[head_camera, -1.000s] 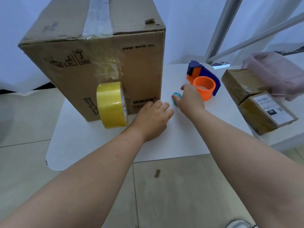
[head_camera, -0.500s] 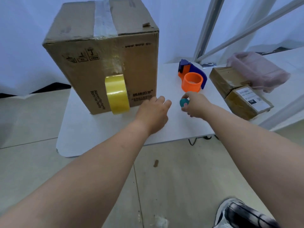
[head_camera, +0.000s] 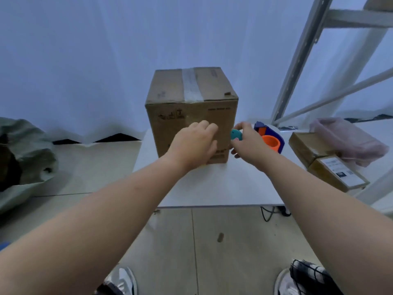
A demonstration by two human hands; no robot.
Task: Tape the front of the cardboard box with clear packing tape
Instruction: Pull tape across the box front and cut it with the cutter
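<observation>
The brown cardboard box (head_camera: 165,133) stands upright on the white table (head_camera: 212,186), with a strip of clear tape along its top seam. My left hand (head_camera: 194,143) presses against the box's front face with the fingers curled. It covers the spot where the yellow tape roll hung, so the roll is hidden. My right hand (head_camera: 247,144) is just right of the box's front edge and pinches a small teal cutter (head_camera: 236,134).
A blue and orange tape dispenser (head_camera: 271,139) lies right of the box. Two brown parcels (head_camera: 331,169) and a pink bag (head_camera: 348,139) sit further right. A metal rack (head_camera: 302,56) rises behind, and a green sack (head_camera: 27,154) lies on the floor at left.
My head has pulled back, so the box looks smaller. My left hand rose from the table onto the box front over the yellow roll. My right hand lifted the teal cutter beside the box.
</observation>
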